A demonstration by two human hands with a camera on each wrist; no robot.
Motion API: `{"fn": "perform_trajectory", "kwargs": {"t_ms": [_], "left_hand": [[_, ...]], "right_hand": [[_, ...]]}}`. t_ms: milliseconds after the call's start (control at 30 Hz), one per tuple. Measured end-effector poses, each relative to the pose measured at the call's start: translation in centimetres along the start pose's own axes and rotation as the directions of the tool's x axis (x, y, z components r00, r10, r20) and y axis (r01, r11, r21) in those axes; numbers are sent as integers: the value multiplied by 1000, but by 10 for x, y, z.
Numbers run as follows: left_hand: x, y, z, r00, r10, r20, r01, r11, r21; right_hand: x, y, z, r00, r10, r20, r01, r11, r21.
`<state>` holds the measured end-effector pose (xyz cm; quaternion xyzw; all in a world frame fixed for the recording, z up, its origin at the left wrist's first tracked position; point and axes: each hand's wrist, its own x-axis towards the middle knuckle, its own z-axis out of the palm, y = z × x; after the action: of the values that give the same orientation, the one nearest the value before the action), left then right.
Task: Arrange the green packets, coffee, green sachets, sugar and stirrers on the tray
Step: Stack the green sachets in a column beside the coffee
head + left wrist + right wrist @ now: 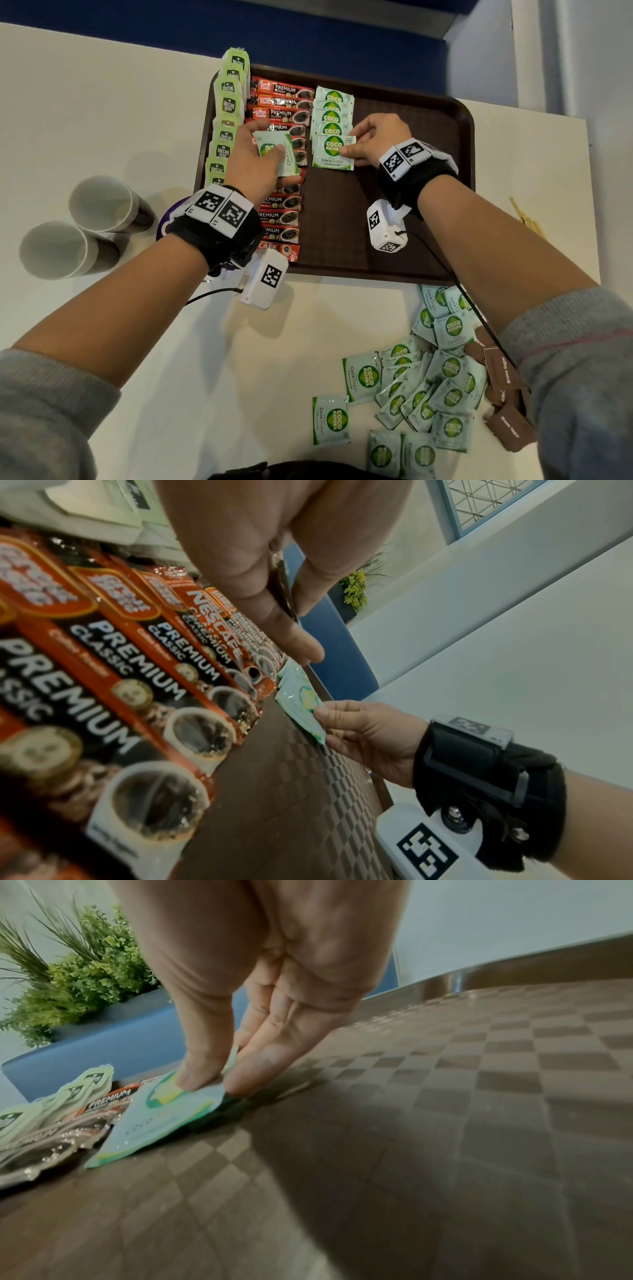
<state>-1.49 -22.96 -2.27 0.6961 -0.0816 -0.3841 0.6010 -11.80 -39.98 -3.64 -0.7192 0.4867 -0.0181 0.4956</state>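
Sachet (333, 151) pinched by right hand (376, 140) mid-frame on tray (442, 144); left hand (255, 161) gripped spare sachets (275, 150) center-left.

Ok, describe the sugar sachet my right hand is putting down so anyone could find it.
On the brown tray, find the column of green Coco sachets beside the coffee sticks. It is the nearest sachet, fully showing, pinched at its edge by the right hand.

On the brown plastic tray (445, 192), green tea packets (226, 113) line the left edge, red coffee sticks (282, 164) run just right of them, then pale green sugar sachets (333, 120). Loose sachets (421, 387) lie on the white desk (102, 102) in front; two paper cups (78, 226) left.
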Motion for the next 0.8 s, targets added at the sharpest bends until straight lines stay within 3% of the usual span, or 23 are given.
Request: {"fn": "perform_trajectory", "kwargs": {"t_ms": [400, 800], "left_hand": [[-1, 2, 1, 1000, -15, -5, 15, 1000, -18], [-2, 2, 1, 1000, -7, 1, 7, 1000, -14]], "right_hand": [[4, -1, 8, 995, -1, -102, -3, 999, -43], [4, -2, 10, 994, 13, -104, -20, 998, -61]]}}
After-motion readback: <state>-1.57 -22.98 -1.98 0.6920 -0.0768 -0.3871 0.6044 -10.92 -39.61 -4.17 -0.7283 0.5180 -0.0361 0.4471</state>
